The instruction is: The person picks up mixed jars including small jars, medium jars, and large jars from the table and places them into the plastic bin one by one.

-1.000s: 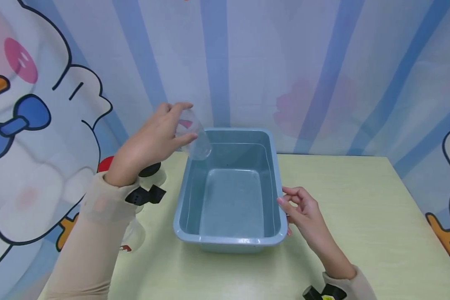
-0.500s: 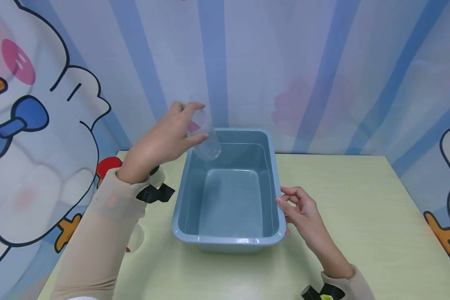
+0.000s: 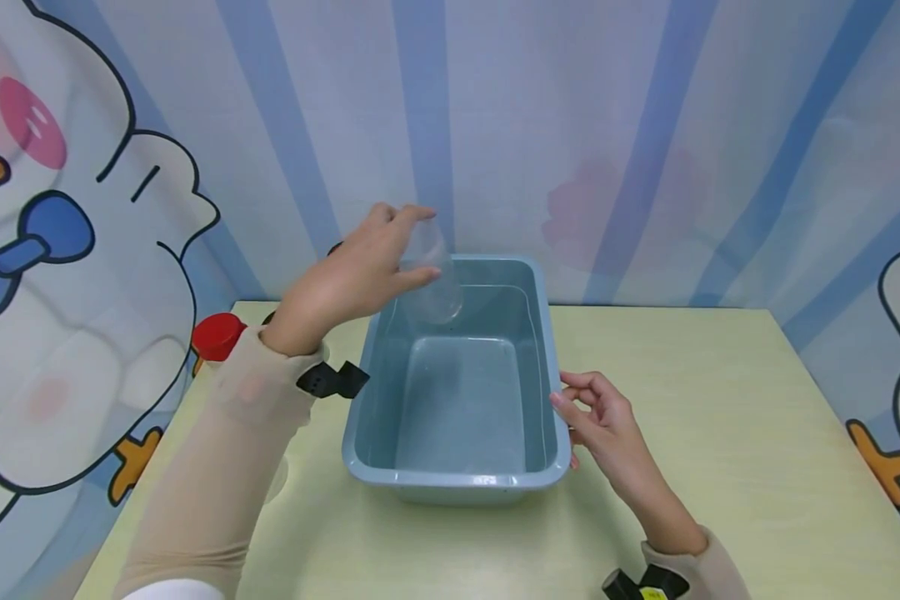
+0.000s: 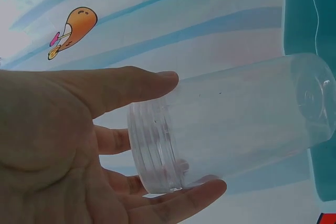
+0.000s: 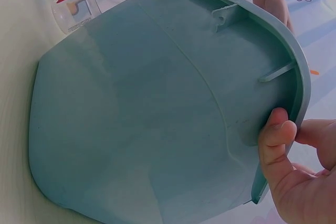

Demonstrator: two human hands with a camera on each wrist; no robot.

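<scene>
My left hand (image 3: 352,287) holds a clear plastic jar (image 3: 441,287) over the far left corner of a blue-grey plastic basin (image 3: 457,480). In the left wrist view, thumb and fingers grip the jar (image 4: 241,124) about its threaded neck, where no lid shows. The jar slants, its closed base pointing away from the palm and down toward the basin. At the basin's right side, my right hand (image 3: 607,442) pinches the rim, thumb above and fingers below. The right wrist view shows the basin's outer wall (image 5: 136,108) and the curled fingers under its lip.
Left of the basin, a red lid (image 3: 219,336) shows beside the left sleeve. Another clear container (image 3: 277,482) is mostly hidden behind that forearm. The pale table (image 3: 690,400) extends right of the basin, and a printed curtain (image 3: 495,125) hangs behind.
My left hand has moved right with the jar, bringing it further over the basin's far left corner. More of the red lid shows. The right hand stays on the rim.
</scene>
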